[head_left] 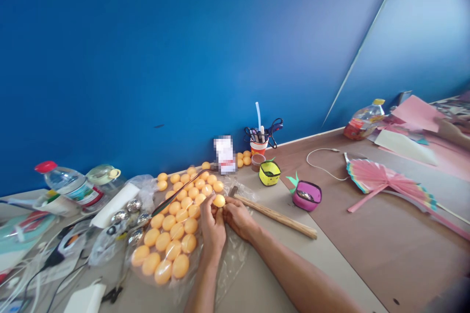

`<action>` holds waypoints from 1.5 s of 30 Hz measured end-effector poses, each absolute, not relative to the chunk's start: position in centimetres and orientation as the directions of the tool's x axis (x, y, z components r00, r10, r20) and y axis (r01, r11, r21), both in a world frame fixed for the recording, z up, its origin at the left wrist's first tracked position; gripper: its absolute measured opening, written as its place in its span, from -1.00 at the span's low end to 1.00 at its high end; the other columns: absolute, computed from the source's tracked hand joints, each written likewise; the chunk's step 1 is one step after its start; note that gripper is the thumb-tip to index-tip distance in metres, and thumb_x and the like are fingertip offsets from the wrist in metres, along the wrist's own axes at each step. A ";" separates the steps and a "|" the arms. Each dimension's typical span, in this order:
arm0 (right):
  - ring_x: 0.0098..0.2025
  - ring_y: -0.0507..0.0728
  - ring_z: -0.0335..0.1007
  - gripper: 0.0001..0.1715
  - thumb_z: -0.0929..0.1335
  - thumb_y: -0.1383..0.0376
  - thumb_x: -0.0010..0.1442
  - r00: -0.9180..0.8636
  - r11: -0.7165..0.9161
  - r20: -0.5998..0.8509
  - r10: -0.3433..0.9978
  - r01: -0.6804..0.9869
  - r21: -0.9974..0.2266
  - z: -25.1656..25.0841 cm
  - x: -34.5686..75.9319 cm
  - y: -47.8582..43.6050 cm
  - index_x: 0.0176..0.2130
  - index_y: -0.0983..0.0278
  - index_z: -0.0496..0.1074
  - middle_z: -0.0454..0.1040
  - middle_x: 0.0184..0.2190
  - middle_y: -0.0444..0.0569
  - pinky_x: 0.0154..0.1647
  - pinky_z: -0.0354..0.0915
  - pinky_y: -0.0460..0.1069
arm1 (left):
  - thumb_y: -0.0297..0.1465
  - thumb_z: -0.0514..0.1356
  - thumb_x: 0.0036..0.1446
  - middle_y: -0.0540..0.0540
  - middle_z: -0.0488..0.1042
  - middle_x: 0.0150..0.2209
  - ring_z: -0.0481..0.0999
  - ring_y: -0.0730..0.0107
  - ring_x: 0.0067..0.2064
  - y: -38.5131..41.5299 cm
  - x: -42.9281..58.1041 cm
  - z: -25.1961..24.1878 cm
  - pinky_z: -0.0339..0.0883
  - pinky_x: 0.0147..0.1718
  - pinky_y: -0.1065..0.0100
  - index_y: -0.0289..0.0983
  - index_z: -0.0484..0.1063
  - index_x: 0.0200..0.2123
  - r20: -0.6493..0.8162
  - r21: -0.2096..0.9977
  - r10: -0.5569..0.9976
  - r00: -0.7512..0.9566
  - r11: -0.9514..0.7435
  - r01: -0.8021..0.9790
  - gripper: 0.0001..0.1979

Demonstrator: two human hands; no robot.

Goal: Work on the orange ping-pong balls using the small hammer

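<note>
An orange ball (219,200) sits between the fingertips of my left hand (213,225) and my right hand (238,217); the fingers of both are closed round it. Just left of my hands lies a clear plastic bag (231,259) with several orange balls (176,231) in it. A dark, thin curved strip (179,191) rests across the balls. Right beside my right hand, a hammer with a wooden handle (282,217) lies on the table, its head partly hidden near my fingers.
Yellow (270,173) and purple (307,195) small baskets stand right of centre. Behind are a pen cup (259,145) and a blue partition (147,68). Bottles (75,186), shiny metal balls (134,205) and cables lie left. At right are a pink fan (385,183) and another person's hand (453,132).
</note>
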State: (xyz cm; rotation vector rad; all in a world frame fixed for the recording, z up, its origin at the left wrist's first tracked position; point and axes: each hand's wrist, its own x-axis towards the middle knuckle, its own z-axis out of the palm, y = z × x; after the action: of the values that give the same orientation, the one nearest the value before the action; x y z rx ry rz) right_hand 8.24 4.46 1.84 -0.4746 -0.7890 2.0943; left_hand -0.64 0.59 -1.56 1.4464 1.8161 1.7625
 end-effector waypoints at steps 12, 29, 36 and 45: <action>-0.10 0.28 0.56 -0.73 0.42 0.36 -0.12 -0.596 -0.490 -0.069 0.800 -0.583 -0.648 1.1 8.5 4.9 -0.31 0.30 0.50 0.59 -0.38 0.05 -0.08 0.43 0.11 | -0.39 0.11 0.24 -0.28 0.51 0.06 0.53 0.10 0.06 0.4 -0.7 -1.0 0.46 0.02 0.06 -0.25 0.41 0.06 0.419 0.856 0.769 -0.482 -0.157 0.493 -0.67; -0.11 0.26 0.57 -0.73 0.44 0.36 -0.15 -0.587 -0.488 -0.080 0.805 -0.579 -0.653 1.0 8.5 4.9 -0.32 0.28 0.51 0.60 -0.38 0.01 -0.08 0.43 0.09 | -0.37 0.09 0.25 -0.27 0.53 0.05 0.51 0.07 0.09 0.4 -0.7 -1.3 0.39 0.12 0.00 -0.23 0.46 0.00 0.411 0.865 0.775 -0.481 -0.165 0.474 -0.71; -0.12 0.26 0.57 -0.73 0.48 0.33 -0.11 -0.605 -0.491 -0.071 0.793 -0.567 -0.661 1.1 8.7 4.8 -0.30 0.31 0.52 0.60 -0.36 0.04 -0.06 0.41 0.10 | -0.30 0.12 0.25 -0.28 0.53 0.04 0.54 0.04 0.05 0.4 -0.7 -1.2 0.41 0.08 0.00 -0.23 0.45 0.01 0.344 0.908 0.783 -0.518 -0.135 0.398 -0.69; -0.17 0.21 0.56 -0.57 0.58 0.12 -0.03 -0.599 -0.456 -0.026 0.801 -0.580 -0.676 0.5 8.8 4.8 -0.20 0.30 0.56 0.61 -0.30 0.03 -0.06 0.38 0.09 | -0.17 0.13 0.27 -0.27 0.53 0.04 0.50 0.05 0.11 0.2 -1.0 -0.1 0.36 0.14 0.04 -0.24 0.45 0.01 0.288 0.942 0.795 -0.534 -0.134 0.308 -0.64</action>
State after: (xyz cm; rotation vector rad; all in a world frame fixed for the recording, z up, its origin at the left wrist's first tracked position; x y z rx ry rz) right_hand 8.81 4.76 0.46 -0.4358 -0.8012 2.1003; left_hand -1.00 0.18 -0.14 1.2302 1.7534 1.7094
